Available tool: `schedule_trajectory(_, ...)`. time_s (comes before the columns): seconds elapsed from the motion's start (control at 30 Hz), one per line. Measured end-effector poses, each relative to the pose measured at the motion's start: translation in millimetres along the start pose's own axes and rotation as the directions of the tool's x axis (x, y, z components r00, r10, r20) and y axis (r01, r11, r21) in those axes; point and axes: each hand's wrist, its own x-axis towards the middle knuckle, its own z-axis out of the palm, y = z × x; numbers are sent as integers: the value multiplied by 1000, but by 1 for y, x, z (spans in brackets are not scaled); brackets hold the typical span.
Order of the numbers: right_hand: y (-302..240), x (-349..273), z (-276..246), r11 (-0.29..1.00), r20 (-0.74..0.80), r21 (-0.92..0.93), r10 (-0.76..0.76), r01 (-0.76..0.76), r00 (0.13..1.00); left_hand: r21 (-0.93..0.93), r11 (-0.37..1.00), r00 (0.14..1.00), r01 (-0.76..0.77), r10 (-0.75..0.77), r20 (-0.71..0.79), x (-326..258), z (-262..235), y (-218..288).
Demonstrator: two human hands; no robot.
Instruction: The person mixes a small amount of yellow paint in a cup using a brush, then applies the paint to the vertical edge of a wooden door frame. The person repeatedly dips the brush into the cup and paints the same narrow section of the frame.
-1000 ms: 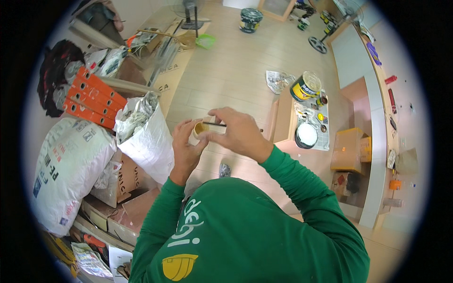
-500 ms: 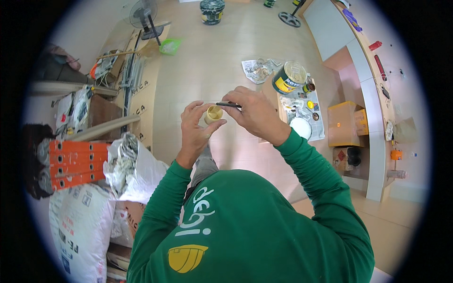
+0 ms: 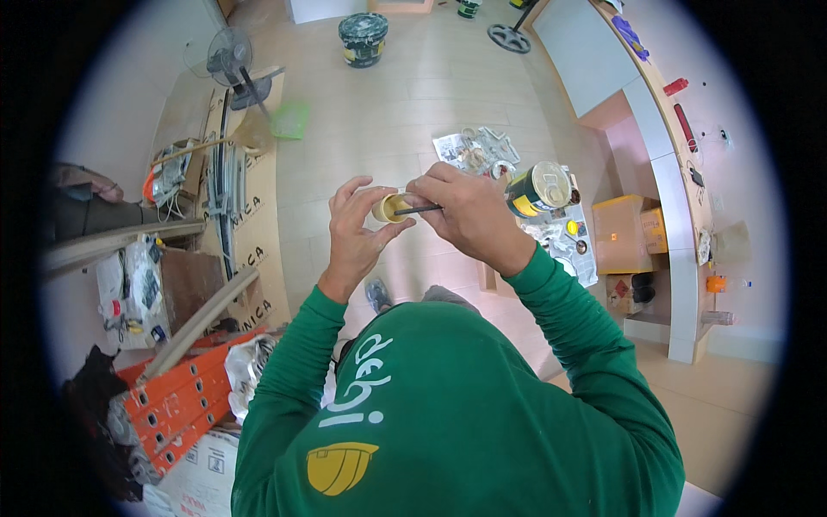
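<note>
A small cream-coloured cup (image 3: 379, 209) is held in my left hand (image 3: 351, 237), thumb and fingers curled round its wall. The cup's mouth is tilted toward my right hand (image 3: 472, 215). Between the fingers of that hand is a thin dark stick-like tool (image 3: 418, 209), whose tip reaches into the cup's mouth. What sits at its tip is too small to make out, so I cannot tell whether it is a brush. Both hands are raised in front of my green-sleeved torso, well above the floor.
A large paint can (image 3: 538, 188) and newspaper (image 3: 579, 254) with small pots lie to the right, near a cardboard box (image 3: 620, 234). On the left are an orange ladder (image 3: 185, 401), long boards (image 3: 250, 267) and a standing fan (image 3: 231, 56). A lidded bucket (image 3: 363, 39) stands ahead.
The dark tool has moved from the cup's rim into its mouth, and the cup is tilted more to the right. My view has shifted; a shoe now shows below my hands.
</note>
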Motion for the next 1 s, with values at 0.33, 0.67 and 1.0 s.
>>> schedule_trajectory(0.33, 75, 94, 19, 976, -29, 195, 99, -92, 995, 41, 999, 999, 31, -32, 10, 105, 14, -79)
schedule_trajectory(0.67, 211, 247, 6, 974, -52, 218, -45, 56, 998, 104, 986, 990, 128, -120, -79, 239, 57, -150)
schedule_trajectory(1.0, 305, 367, -1, 989, -45, 146, 13, -6, 999, 92, 987, 988, 131, -123, -90, 373, 95, -225)
